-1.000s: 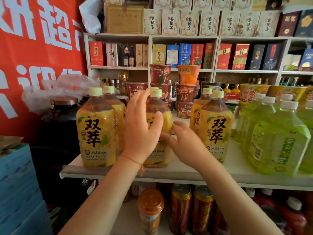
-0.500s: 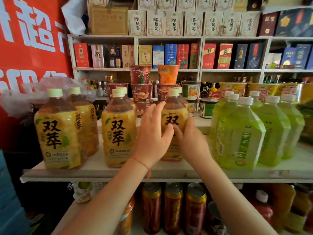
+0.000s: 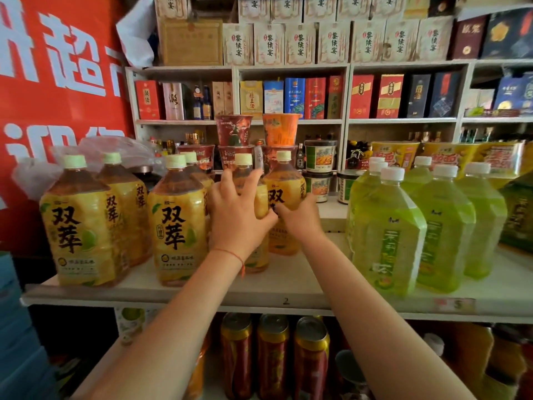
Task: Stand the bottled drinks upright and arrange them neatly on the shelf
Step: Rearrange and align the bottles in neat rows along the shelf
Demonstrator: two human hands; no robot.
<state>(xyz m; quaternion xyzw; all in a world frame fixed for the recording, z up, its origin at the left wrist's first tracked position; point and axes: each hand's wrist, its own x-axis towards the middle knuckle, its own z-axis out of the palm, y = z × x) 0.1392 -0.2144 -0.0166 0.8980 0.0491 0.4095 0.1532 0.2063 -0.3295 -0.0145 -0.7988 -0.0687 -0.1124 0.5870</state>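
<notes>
Head view, left hand [image 3: 235,219] grasping yellow 双萃 tea bottle [image 3: 248,194], right hand [image 3: 300,219] gripping its neighbour bottle [image 3: 285,194], bare shelf edge [image 3: 285,301] marked 2 below.

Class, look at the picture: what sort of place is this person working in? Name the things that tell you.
Most likely a small grocery shop. Rows of identical yellow tea bottles and green tea bottles stand on a shelf, with boxed liquor and cup noodles stocked behind.

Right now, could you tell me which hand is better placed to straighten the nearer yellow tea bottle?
Left hand: it grips that bottle. The right hand rests on the rear one.
</notes>
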